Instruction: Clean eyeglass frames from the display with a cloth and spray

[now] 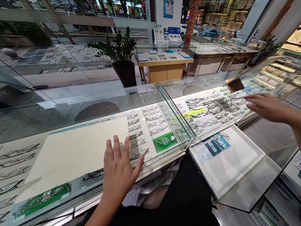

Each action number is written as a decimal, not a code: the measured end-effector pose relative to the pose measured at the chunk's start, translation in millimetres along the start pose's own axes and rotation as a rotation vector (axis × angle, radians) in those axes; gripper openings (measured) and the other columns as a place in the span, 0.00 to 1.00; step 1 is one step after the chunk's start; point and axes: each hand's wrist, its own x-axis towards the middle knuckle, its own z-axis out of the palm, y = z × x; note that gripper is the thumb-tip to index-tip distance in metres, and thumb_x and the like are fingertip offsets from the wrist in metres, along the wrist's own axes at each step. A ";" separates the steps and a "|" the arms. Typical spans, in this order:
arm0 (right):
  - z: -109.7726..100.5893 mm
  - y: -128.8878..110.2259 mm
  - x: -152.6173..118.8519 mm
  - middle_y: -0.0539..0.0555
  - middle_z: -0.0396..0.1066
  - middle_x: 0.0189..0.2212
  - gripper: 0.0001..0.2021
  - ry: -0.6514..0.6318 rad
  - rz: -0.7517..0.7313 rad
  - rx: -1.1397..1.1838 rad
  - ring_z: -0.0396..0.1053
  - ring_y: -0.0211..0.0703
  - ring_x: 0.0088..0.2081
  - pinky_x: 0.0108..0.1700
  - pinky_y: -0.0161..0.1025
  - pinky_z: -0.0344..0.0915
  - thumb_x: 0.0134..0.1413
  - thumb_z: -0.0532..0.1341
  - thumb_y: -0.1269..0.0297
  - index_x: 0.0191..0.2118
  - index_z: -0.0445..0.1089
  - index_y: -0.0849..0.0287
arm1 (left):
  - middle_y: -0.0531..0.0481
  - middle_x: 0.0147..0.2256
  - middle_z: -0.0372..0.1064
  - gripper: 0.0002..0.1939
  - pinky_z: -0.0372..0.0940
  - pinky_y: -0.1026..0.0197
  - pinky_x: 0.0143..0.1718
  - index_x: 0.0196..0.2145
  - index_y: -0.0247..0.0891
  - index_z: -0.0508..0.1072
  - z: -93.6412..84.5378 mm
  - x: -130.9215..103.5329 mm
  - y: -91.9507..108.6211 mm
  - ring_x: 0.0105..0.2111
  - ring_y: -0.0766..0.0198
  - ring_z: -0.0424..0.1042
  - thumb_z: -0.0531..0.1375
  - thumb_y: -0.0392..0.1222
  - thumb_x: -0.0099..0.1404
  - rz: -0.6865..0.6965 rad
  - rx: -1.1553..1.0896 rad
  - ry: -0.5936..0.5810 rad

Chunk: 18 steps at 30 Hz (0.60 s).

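My left hand (118,164) lies with its fingers spread over the right edge of a large cream sheet (76,148) on the glass display counter (142,163). Rows of eyeglasses (134,127) show under the glass beside it. My right hand (271,106) reaches over the right-hand counter, fingers stretched forward, with nothing visible in it. Just beyond its fingertips is a small brown box (234,85), apart from the hand. Below my right forearm a white-bottomed drawer (238,168) stands pulled out, with a blue picture card (214,147) at its back.
More eyeglasses (203,104) and a yellow strip (194,113) lie inside the right case. Green cards (165,141) show under the left glass. Beyond are a potted plant (122,55) and a small display table (165,60). My black-clothed lap (175,203) is close to the drawer.
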 end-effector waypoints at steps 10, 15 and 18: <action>11.5 -97.1 185.9 0.72 0.53 0.75 0.29 0.165 -0.033 -0.127 0.38 0.70 0.77 0.78 0.66 0.33 0.77 0.45 0.57 0.65 0.66 0.79 | 0.28 0.79 0.38 0.44 0.46 0.30 0.75 0.77 0.31 0.56 1.4 1.4 -2.0 0.79 0.32 0.35 0.53 0.63 0.75 -0.006 0.007 0.035; 59.6 -132.2 217.1 0.71 0.53 0.75 0.29 0.179 -0.086 -0.091 0.40 0.70 0.77 0.79 0.65 0.33 0.74 0.45 0.59 0.67 0.66 0.76 | 0.30 0.78 0.41 0.43 0.48 0.30 0.74 0.76 0.34 0.56 1.5 1.8 -3.8 0.79 0.33 0.37 0.55 0.62 0.74 -0.017 0.002 0.046; 81.1 -146.6 223.2 0.69 0.55 0.75 0.31 0.183 -0.123 -0.025 0.41 0.71 0.77 0.78 0.68 0.34 0.74 0.44 0.58 0.69 0.64 0.74 | 0.29 0.78 0.42 0.42 0.48 0.31 0.74 0.76 0.33 0.58 0.8 1.7 -3.5 0.79 0.33 0.38 0.55 0.61 0.74 -0.016 0.016 0.042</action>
